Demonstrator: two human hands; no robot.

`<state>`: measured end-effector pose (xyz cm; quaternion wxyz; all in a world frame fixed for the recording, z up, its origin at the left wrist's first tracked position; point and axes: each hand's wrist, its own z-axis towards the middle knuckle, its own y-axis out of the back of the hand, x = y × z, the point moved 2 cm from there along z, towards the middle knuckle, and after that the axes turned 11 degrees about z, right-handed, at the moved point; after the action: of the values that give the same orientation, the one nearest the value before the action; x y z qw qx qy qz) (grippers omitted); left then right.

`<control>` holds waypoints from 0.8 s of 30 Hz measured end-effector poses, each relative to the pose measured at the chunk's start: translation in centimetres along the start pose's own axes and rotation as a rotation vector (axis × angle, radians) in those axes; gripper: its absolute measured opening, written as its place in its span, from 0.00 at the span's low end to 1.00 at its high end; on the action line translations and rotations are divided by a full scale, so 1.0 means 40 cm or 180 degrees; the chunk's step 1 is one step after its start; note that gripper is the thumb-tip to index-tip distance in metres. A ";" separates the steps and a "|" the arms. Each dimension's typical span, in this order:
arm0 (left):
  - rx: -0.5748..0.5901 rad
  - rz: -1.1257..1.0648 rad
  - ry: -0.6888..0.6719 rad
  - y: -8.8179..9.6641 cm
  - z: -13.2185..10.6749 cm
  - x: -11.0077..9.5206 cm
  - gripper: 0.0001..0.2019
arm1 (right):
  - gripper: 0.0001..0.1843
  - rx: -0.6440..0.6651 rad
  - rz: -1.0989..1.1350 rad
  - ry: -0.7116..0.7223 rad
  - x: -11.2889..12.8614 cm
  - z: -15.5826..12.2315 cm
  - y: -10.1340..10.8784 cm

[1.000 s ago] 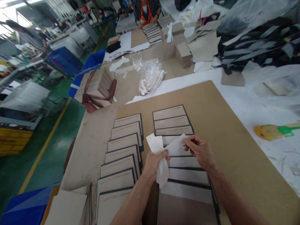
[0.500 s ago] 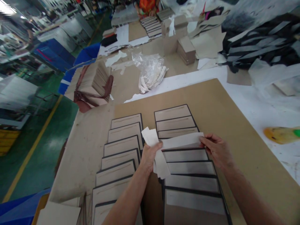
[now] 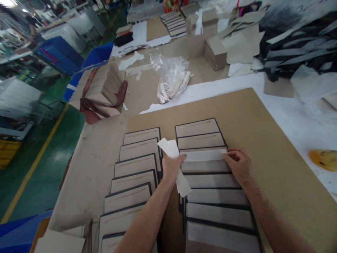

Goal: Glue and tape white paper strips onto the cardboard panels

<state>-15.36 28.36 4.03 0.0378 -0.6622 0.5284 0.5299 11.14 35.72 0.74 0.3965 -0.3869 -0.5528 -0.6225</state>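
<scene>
My left hand [image 3: 170, 169] is closed around a small bundle of white strips [image 3: 183, 185], which poke out above and below the fist. Its thumb reaches the left end of a single white strip [image 3: 204, 155]. That strip lies along the upper part of a grey-beige panel with a dark edge. At the strip's right end, my right hand [image 3: 239, 164] pinches it between thumb and fingers. The panel belongs to an overlapping right-hand column of panels [image 3: 198, 142]; the lower ones bear similar pale strips. A second column of panels [image 3: 135, 166] on the left shows brownish streaks.
A brown board [image 3: 265, 151] lies under both columns. Beyond it sit a clear plastic bag [image 3: 171, 75] of pale strips and a tied stack of boards [image 3: 101, 86]. Dark strips [image 3: 302, 49] pile up at the right, near a yellow-orange object [image 3: 322, 159]. A person's hands show at the far end.
The white strip has come down from the air between my hands onto the panel, its ends now lower against the column. The view has shifted slightly.
</scene>
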 end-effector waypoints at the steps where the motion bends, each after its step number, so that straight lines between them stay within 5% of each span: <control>1: -0.0061 0.0073 -0.0013 -0.004 0.005 0.004 0.16 | 0.13 -0.0040 -0.0052 0.0065 0.002 0.000 -0.002; 6: -0.0218 0.0122 -0.0089 -0.021 0.020 0.018 0.19 | 0.13 -0.0169 -0.0119 0.0040 -0.004 0.001 -0.006; 14: 0.0007 -0.0168 -0.0101 -0.025 0.022 0.024 0.10 | 0.13 -0.0218 -0.0133 -0.0056 -0.018 0.008 -0.008; 24: -0.0261 0.0306 -0.0051 -0.026 0.023 -0.001 0.11 | 0.12 -0.0229 -0.0200 0.0017 -0.023 0.014 -0.013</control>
<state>-15.18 29.40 3.12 -0.0106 -0.6329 0.5371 0.5576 11.03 36.36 -0.27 0.3640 -0.3818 -0.5409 -0.6551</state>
